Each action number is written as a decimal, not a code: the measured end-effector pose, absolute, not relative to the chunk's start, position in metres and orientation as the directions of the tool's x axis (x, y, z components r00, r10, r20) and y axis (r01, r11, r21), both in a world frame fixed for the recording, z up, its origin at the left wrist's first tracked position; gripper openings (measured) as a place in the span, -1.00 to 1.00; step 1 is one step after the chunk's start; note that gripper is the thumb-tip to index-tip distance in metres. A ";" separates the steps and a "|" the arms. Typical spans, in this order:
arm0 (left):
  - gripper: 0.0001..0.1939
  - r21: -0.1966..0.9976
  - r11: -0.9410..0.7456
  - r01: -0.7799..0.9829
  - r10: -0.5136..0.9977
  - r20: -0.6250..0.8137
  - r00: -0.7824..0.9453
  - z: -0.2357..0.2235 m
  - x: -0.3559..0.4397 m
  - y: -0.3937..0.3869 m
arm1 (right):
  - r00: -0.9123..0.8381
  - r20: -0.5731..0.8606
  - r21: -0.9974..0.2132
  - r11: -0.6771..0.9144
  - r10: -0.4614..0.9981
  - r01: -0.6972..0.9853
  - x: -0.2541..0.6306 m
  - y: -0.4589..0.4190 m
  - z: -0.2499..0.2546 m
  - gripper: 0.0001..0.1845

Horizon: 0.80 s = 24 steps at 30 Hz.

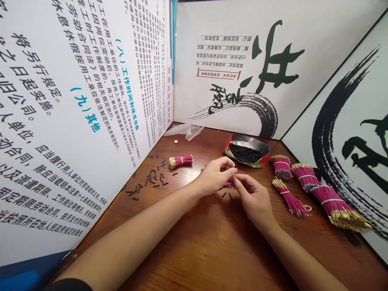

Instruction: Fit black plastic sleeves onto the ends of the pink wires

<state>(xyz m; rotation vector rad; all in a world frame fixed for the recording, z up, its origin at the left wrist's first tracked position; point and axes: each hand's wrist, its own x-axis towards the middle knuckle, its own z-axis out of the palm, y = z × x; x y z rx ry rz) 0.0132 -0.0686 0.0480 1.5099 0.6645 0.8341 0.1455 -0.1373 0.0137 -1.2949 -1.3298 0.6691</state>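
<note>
My left hand [214,176] and my right hand [254,195] meet in front of me, both pinched closed, fingertips almost touching. A tiny dark tip shows at the left fingertips. What each pinch holds is too small and hidden to name. Just below the fingers, partly covered by them, lie magenta wires [228,184]. Two short black tubes [224,195] rest on the table close to my right hand. Behind the hands stands an open carton [263,162] filled with black tubes [246,153].
Loose black tubes [153,178] are scattered at left, near a tied magenta wire bundle [182,161] with gold ends. Several more bundles [292,202] lie at right. A clear plastic bag [194,131] and a small white ball [176,142] are at the back. Printed panels [194,24] enclose the table [194,246].
</note>
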 end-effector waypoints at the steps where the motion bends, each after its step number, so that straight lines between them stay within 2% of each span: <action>1: -0.90 0.993 -0.109 -0.034 0.795 0.108 0.597 0.048 0.012 -0.066 | 0.206 0.306 -0.924 0.239 0.929 0.299 0.146 -0.137 0.014 -0.68; 3: -0.90 0.981 -0.173 0.084 0.778 0.084 0.623 0.049 0.006 -0.061 | 0.208 0.298 -0.927 0.231 0.932 0.295 0.149 -0.135 0.015 -0.67; 5: -0.87 0.887 -0.350 0.302 0.789 0.105 0.606 0.049 -0.002 -0.055 | 0.232 0.296 -0.925 0.217 0.927 0.312 0.155 -0.131 0.013 -0.68; 7: -0.83 0.638 -0.556 0.532 0.768 0.150 0.622 0.045 -0.009 -0.051 | 0.271 0.302 -0.916 0.199 0.914 0.349 0.164 -0.126 0.008 -0.68; 8: -0.76 0.518 -0.599 0.611 0.764 0.141 0.630 0.042 -0.011 -0.051 | 0.295 0.311 -0.909 0.193 0.903 0.370 0.169 -0.124 0.004 -0.68; 10: -0.60 0.340 -0.646 0.683 0.750 0.120 0.650 0.035 -0.013 -0.051 | 0.314 0.339 -0.888 0.191 0.887 0.419 0.179 -0.119 -0.002 -0.69; 12: -0.54 0.231 -0.675 0.701 0.736 0.131 0.665 0.028 -0.012 -0.053 | 0.316 0.363 -0.863 0.188 0.876 0.470 0.187 -0.116 -0.007 -0.73; 14: -0.58 0.174 -0.684 0.708 0.729 0.145 0.669 0.025 -0.010 -0.054 | 0.300 0.371 -0.828 0.167 0.879 0.536 0.191 -0.116 -0.008 -0.78; 19: -0.71 0.120 -0.694 0.710 0.719 0.174 0.674 0.023 -0.009 -0.052 | 0.178 0.379 -0.699 0.155 0.908 0.698 0.190 -0.116 0.004 -0.85; 24: -0.78 0.112 -0.723 0.682 0.688 0.205 0.696 0.020 -0.010 -0.049 | -0.071 0.352 -0.518 0.257 0.933 0.816 0.178 -0.108 0.014 -0.79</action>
